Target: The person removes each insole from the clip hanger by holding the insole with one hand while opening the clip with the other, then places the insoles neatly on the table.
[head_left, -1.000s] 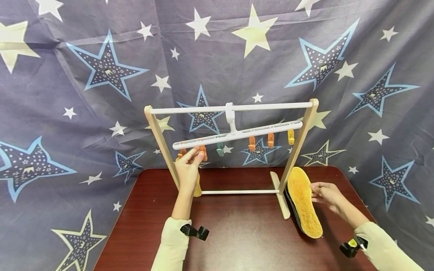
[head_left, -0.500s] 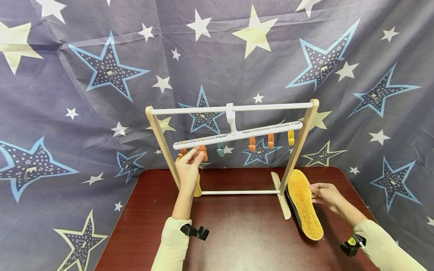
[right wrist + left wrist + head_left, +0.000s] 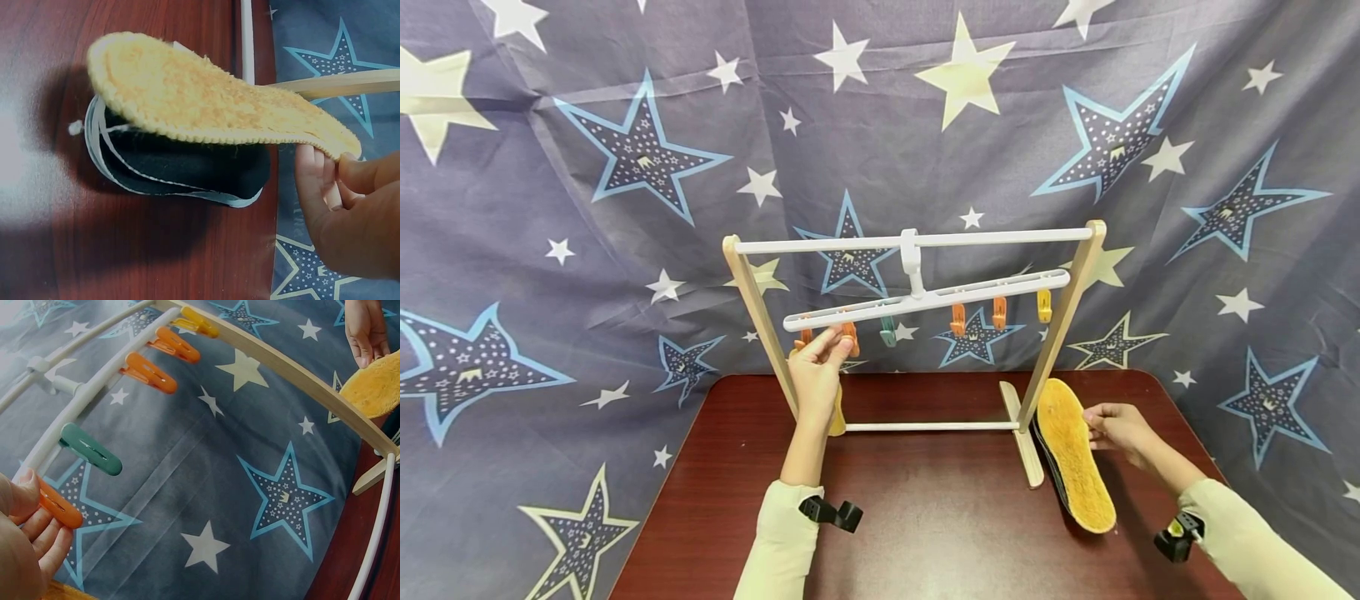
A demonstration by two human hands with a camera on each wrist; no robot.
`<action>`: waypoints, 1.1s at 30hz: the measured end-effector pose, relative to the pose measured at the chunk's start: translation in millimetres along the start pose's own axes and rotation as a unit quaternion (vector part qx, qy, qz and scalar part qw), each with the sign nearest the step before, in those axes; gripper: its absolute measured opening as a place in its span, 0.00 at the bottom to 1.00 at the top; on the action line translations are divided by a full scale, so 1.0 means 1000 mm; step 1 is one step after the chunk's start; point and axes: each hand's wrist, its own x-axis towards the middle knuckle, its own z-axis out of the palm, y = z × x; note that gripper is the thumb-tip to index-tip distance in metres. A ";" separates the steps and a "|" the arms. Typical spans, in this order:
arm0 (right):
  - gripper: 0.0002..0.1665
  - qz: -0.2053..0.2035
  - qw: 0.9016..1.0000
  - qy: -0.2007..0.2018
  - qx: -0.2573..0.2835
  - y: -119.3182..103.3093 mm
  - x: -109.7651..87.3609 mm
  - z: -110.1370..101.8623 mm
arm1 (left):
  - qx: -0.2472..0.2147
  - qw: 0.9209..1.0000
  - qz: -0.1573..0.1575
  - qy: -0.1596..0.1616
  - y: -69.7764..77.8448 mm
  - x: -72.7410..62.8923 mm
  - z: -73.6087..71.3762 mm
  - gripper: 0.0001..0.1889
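Note:
My left hand [image 3: 817, 375] pinches an orange clip [image 3: 60, 506] near the lower left end of a white clip hanger [image 3: 940, 297], which tilts with its right end up. Behind that hand, partly hidden, a yellow insole [image 3: 837, 417] hangs below the left end. At the right, my right hand [image 3: 1123, 431] pinches the edge of another fuzzy yellow insole [image 3: 1077, 458] between thumb and fingers. In the right wrist view this insole is raised at the held end, above dark insoles [image 3: 187, 165] with pale edges that lie on the table.
A wooden stand with a white top bar [image 3: 1000, 237] carries the hanger. Along the hanger are a green clip [image 3: 91, 449], more orange clips [image 3: 150, 372] and a yellow clip [image 3: 199, 322]. The stand's right foot [image 3: 1024, 442] is beside the insoles. A star-patterned cloth [image 3: 625, 275] hangs behind the dark red table [image 3: 925, 517].
The yellow insole in my right hand has come down slightly at its far end. My left hand keeps its pinch on the orange clip and has barely moved.

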 end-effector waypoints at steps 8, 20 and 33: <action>0.13 -0.003 1.000 -0.003 -0.011 0.000 0.005 0.001 | -0.002 1.000 -0.004 0.002 -0.002 0.000 0.000 0.15; 0.14 0.009 0.999 -0.016 -0.035 0.000 0.011 -0.002 | 0.003 1.000 -0.004 0.002 -0.001 -0.001 0.001 0.15; 0.13 0.018 0.999 -0.026 -0.036 0.004 0.016 -0.002 | 0.001 1.000 -0.002 0.000 -0.004 0.000 0.001 0.14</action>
